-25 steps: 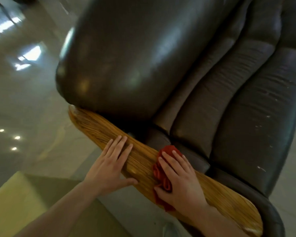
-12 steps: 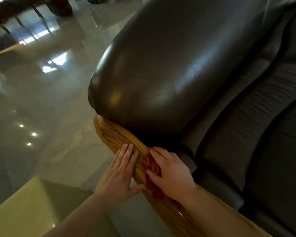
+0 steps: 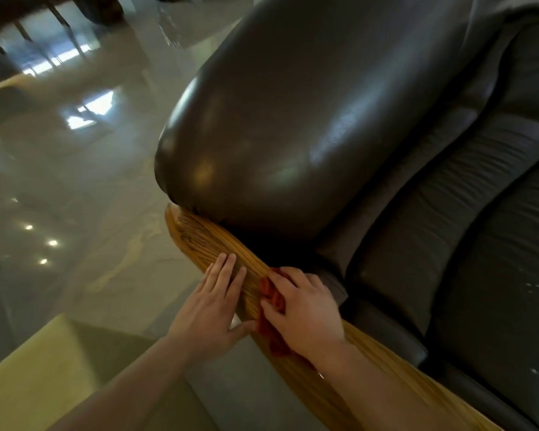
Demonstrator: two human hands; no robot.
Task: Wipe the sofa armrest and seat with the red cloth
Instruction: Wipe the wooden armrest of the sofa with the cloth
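Observation:
A dark leather sofa fills the right side, with a wooden armrest (image 3: pixel 199 237) running diagonally from the middle to the lower right. My right hand (image 3: pixel 305 312) presses a crumpled red cloth (image 3: pixel 273 298) onto the armrest's top, most of the cloth hidden under the palm. My left hand (image 3: pixel 212 306) lies flat on the armrest's outer edge, fingers spread, thumb touching the cloth's lower end. The padded back cushion (image 3: pixel 287 119) bulges just above the armrest. The creased seat cushion (image 3: pixel 448 237) lies to the right.
A glossy grey tiled floor (image 3: pixel 75 197) with light reflections spreads to the left. A pale yellow-green surface (image 3: pixel 38 368) sits at the lower left. Dark furniture legs (image 3: pixel 22 29) stand at the far upper left.
My right hand has slid the red cloth up the armrest toward its rounded end, closing in beside my left hand. The view has shifted with my head.

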